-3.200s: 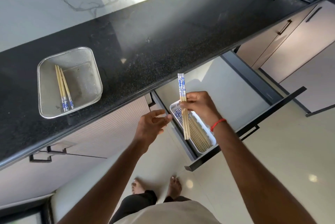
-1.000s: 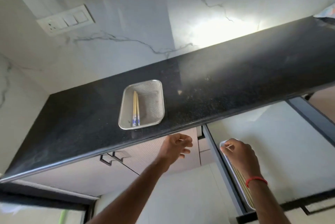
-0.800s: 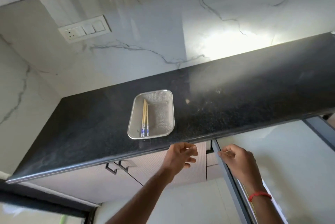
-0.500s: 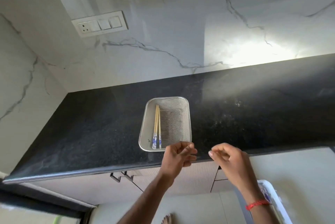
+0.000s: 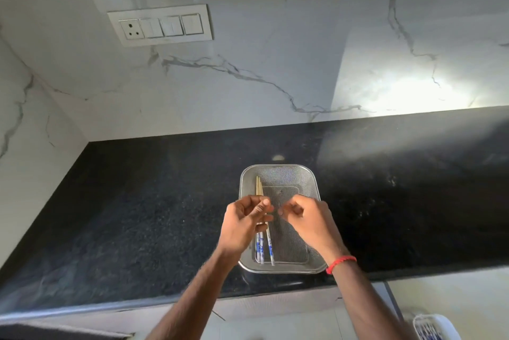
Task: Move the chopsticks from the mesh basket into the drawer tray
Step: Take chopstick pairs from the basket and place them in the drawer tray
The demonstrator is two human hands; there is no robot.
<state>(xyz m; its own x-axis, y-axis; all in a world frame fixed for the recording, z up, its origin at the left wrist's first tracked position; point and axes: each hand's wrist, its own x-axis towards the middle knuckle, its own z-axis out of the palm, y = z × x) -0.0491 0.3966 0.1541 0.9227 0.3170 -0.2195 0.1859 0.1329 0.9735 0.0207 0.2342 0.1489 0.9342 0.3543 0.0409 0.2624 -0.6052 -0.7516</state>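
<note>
The steel mesh basket (image 5: pixel 312 185) stands on the black counter near its front edge. A few wooden chopsticks (image 5: pixel 261 250) with blue-and-white ends lie along the basket's left side. My left hand (image 5: pixel 243 222) is over their middle with its fingers curled and covers that part, so a grip cannot be made out. My right hand (image 5: pixel 308 220) hovers over the middle of the basket, loosely curled and holding nothing. The white drawer tray (image 5: pixel 447 321) with chopsticks in it shows at the bottom right corner.
The black counter (image 5: pixel 137 215) runs left and right of the basket, backed by a white marble wall with a switch plate (image 5: pixel 161 25). Cabinet fronts and the open drawer's edge (image 5: pixel 391 301) lie below the counter's front edge.
Both hands rose from the drawer and came together over the basket. The right hand let go of the chopsticks in the tray. My view swung left and up to the basket.
</note>
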